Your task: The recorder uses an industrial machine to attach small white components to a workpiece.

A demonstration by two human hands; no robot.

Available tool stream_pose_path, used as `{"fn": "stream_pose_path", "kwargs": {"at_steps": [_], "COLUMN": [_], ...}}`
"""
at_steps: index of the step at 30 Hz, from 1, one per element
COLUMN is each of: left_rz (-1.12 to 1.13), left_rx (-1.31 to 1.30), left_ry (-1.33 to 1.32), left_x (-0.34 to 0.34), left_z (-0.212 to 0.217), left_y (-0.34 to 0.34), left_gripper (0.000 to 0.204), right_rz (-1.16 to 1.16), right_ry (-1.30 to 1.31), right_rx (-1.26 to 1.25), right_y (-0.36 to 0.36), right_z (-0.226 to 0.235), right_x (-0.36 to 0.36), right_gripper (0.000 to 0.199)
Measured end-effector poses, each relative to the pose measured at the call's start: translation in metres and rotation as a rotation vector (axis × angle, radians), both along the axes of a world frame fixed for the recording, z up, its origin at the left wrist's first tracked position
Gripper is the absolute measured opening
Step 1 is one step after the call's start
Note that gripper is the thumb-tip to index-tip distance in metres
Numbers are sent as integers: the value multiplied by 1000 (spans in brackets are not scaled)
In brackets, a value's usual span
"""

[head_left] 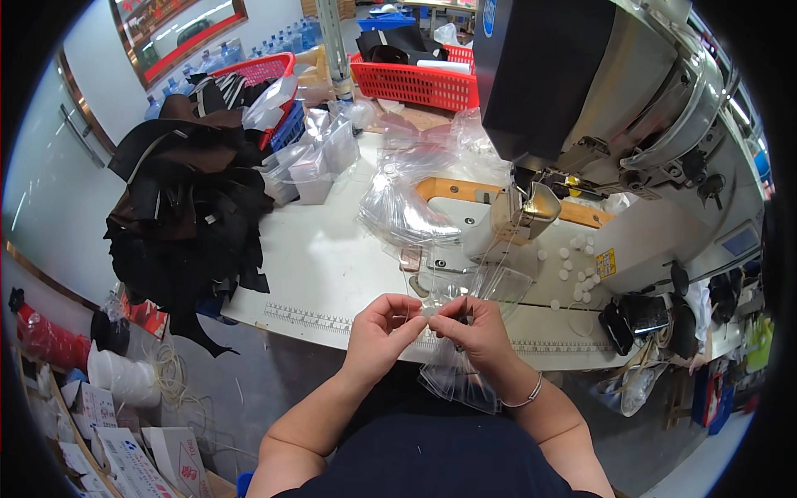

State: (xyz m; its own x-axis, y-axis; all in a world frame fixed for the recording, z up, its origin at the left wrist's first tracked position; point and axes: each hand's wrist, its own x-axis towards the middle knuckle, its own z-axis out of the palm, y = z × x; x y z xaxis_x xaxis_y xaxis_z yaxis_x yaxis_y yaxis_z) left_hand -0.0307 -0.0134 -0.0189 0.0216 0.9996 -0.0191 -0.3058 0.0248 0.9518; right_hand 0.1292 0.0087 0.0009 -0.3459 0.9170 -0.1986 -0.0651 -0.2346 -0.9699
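In front of my body, at the table's near edge, both hands meet with thumbs and forefingers pinched. My left hand (383, 332) and my right hand (475, 332) close on a small pale disc (427, 312), mostly covered by the fingertips. Clear plastic sheets (506, 286) lie behind and beside my right hand. More clear strips (459, 386) hang over the edge beneath it. Just beyond my hands stands the sewing machine's head and needle area (523, 216). Several small white discs (579, 286) are scattered on the table to the right.
A fan of clear plastic pieces (403, 207) lies left of the sewing machine. Dark cut fabric (187, 216) is heaped at the left, beside clear plastic bins (314, 170). A red basket (415, 83) stands at the back. A printed ruler (307, 315) runs along the table's front.
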Motion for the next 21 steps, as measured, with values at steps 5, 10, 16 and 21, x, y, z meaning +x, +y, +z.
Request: {"fn": "stream_pose_path", "kwargs": {"at_steps": [5, 10, 16, 21], "left_rz": [55, 247, -103, -429], "left_rx": [52, 120, 17, -171], "left_ry": [-13, -209, -329, -266], "left_x": [5, -12, 7, 48], "left_z": [-4, 25, 64, 64], "left_y": [3, 66, 145, 172], "left_gripper": [5, 7, 11, 9], "right_rz": [-9, -454, -762, -910], "right_ry": [65, 498, 550, 248], "right_rx": [46, 340, 337, 352], "right_y": [2, 28, 40, 50], "right_z": [2, 0, 15, -6], "right_x": [1, 61, 156, 190], "right_gripper": [10, 28, 28, 17]}}
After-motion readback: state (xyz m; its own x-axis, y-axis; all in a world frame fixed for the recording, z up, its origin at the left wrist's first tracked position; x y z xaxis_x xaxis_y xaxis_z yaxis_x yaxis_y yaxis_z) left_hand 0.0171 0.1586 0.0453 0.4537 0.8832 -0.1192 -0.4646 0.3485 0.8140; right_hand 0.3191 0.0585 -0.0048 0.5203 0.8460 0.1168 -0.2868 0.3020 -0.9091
